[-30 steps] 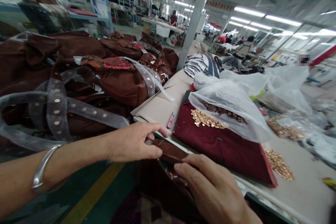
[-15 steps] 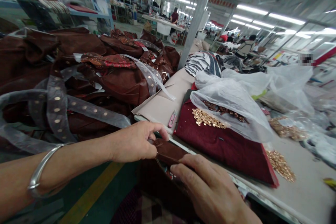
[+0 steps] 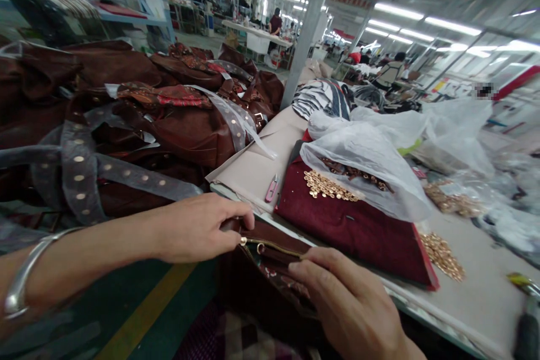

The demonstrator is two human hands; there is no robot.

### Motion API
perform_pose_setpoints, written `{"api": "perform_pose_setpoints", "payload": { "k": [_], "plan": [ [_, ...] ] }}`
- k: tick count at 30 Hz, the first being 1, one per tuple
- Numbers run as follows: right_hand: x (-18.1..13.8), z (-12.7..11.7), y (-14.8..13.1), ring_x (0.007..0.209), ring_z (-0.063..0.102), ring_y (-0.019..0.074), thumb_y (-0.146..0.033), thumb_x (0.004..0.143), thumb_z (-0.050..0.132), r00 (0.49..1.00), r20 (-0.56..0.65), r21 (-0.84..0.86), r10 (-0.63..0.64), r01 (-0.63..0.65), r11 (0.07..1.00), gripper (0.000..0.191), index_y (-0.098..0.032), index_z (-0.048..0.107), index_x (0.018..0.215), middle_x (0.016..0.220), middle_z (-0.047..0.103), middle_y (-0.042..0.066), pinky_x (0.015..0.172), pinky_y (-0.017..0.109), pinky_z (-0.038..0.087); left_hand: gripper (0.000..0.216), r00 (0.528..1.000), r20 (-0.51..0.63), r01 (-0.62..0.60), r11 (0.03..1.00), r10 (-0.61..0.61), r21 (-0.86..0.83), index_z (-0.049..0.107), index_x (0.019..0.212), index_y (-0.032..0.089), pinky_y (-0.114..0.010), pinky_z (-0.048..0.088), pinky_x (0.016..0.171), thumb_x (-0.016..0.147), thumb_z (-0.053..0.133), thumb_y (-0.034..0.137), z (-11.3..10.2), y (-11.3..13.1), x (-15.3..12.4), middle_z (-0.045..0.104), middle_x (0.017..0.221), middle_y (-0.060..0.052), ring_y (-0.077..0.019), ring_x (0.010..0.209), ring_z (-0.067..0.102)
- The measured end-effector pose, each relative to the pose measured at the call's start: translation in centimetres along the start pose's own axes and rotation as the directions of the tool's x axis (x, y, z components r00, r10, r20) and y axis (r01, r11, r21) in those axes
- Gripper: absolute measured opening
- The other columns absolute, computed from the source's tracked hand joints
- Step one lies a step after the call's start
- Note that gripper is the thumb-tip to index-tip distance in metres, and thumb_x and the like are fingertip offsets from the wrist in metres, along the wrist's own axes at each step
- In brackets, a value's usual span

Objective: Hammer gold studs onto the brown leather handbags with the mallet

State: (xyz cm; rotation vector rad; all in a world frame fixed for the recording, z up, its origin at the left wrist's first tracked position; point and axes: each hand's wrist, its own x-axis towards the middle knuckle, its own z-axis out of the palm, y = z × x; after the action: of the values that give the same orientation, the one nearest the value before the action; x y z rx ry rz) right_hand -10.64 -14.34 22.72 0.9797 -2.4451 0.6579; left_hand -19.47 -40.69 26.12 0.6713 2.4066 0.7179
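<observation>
A brown leather bag (image 3: 270, 232) lies before me against the table's edge, its brass zipper (image 3: 278, 248) parted. Through the gap show a patterned lining and a small gold ring (image 3: 260, 248). My left hand (image 3: 198, 228) grips the bag's left end, thumb and forefinger closed beside the zipper's end. My right hand (image 3: 354, 298) is closed on the right side of the opening, its fingertips at the zipper edge. Part of its grip is hidden. Nearby on the table lie pink thread snips (image 3: 272, 188).
Brown bags with clear studded straps (image 3: 80, 163) are heaped at left. A maroon cloth-covered pad (image 3: 337, 230) bears gold fittings (image 3: 327, 186) and a plastic bag (image 3: 371, 163). More gold fittings (image 3: 442, 256) lie at right. A metal post (image 3: 310, 28) rises behind; people stand or sit farther off.
The bag's opening has come into view, with the zipper and lining now showing. My left hand has shifted slightly left, and the camera view has turned a little.
</observation>
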Motion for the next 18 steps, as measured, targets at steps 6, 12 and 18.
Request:
{"api": "perform_pose_setpoints", "payload": {
  "k": [6,12,18],
  "plan": [
    [1.3,0.5,-0.9,0.074,0.067,0.0145,-0.021,0.105,0.045,0.999,-0.022,0.008,-0.050,0.050,0.999,0.022,-0.018,0.066,0.106,0.091,0.070,0.005,0.061,0.022,0.053,0.030,0.994,0.025,0.090,0.921,-0.107,0.380,0.063,0.114,0.029,-0.036,0.044,0.078,0.085,0.054,0.029,-1.0,1.1,-1.8,0.070,0.100,-0.005,-0.0281,0.095,0.066],
    [1.1,0.4,-1.4,0.082,0.068,0.0146,-0.022,0.107,0.039,0.997,0.003,-0.013,-0.072,0.072,0.997,0.026,-0.020,0.064,0.110,0.097,0.070,0.005,0.067,0.022,0.054,0.037,0.976,0.122,0.136,0.944,-0.180,0.301,0.068,0.104,0.028,-0.032,0.043,0.072,0.071,0.059,0.015,-1.7,0.0,-1.7,0.070,0.096,-0.002,-0.0263,0.092,0.065],
    [0.8,0.6,-1.9,0.079,0.067,0.0140,-0.017,0.104,0.046,0.997,0.010,0.055,-0.078,0.077,0.995,0.019,-0.020,0.064,0.112,0.097,0.068,0.005,0.065,0.023,0.054,0.037,0.978,0.207,0.121,0.881,-0.027,-0.457,0.059,0.103,0.020,-0.020,0.039,0.063,0.067,0.052,0.013,-0.2,0.4,-1.8,0.060,0.077,0.006,-0.0123,0.072,0.055]
  ]
}}
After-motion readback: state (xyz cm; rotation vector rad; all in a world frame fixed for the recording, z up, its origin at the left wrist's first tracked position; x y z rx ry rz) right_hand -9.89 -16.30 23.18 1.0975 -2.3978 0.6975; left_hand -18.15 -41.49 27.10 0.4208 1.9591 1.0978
